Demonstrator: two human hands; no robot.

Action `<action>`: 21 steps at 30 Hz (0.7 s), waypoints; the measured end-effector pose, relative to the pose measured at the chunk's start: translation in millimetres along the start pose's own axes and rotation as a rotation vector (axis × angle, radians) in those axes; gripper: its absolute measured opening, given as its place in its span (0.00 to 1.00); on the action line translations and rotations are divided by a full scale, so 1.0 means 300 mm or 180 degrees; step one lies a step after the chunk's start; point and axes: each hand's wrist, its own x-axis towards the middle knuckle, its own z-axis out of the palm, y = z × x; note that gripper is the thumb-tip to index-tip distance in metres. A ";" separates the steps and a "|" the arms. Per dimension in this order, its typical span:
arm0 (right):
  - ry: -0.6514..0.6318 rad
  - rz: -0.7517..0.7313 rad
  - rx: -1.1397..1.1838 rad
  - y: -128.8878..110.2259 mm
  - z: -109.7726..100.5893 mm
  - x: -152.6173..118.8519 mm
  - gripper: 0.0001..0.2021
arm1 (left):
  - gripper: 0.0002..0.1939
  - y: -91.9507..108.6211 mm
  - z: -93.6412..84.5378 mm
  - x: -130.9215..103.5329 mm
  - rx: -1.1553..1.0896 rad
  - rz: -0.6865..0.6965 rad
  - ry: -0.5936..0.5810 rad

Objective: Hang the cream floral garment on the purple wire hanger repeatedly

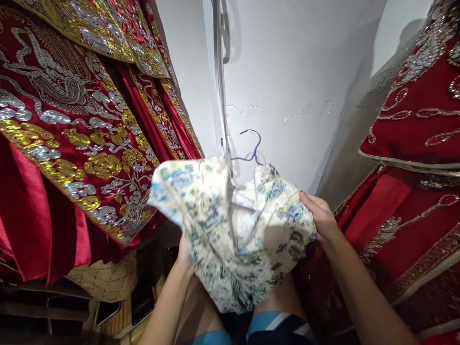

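Note:
A white garment [215, 215] with blue, yellow and green flowers hangs on a purple wire hanger [256, 151], whose hook sticks up above the neckline. My right hand [319, 215] pinches the garment's right edge, thumb on the front. On the other side my left hand [185, 254] is at the garment's left edge, its fingers hidden behind the cloth. The lower part of the garment is bunched above my lap.
Red garments with gold and silver embroidery [104, 163] hang on the left, and beaded red garments [413, 124] on the right. A white wall [280, 72] stands ahead. Phones [108, 311] lie at the lower left near a woven tan item [111, 278].

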 end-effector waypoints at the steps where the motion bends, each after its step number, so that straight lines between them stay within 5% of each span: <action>1: 0.0015 -0.0074 0.0052 -0.019 0.014 0.030 0.20 | 0.32 -0.006 -0.018 -0.011 -0.0024 -0.0015 0.0075; 4: -0.0267 -0.0141 0.0118 -0.049 0.084 0.095 0.20 | 0.42 -0.051 -0.063 -0.036 0.0169 0.0192 0.0457; 7: -0.0598 -0.0084 0.0028 -0.037 0.139 0.101 0.20 | 0.42 -0.118 -0.091 -0.070 0.0676 0.0321 0.0933; 12: -0.0416 -0.0106 -0.0172 0.041 0.099 0.045 0.21 | 0.38 -0.187 -0.096 -0.150 0.1081 -0.0019 0.0696; 17: 0.0468 -0.0373 -0.0287 0.131 0.028 0.002 0.23 | 0.34 -0.200 -0.093 -0.189 0.1114 -0.0322 0.0373; 21: 0.2058 -0.0800 -0.0336 0.252 0.057 -0.108 0.17 | 0.33 -0.202 -0.074 -0.208 0.1155 -0.0366 0.0350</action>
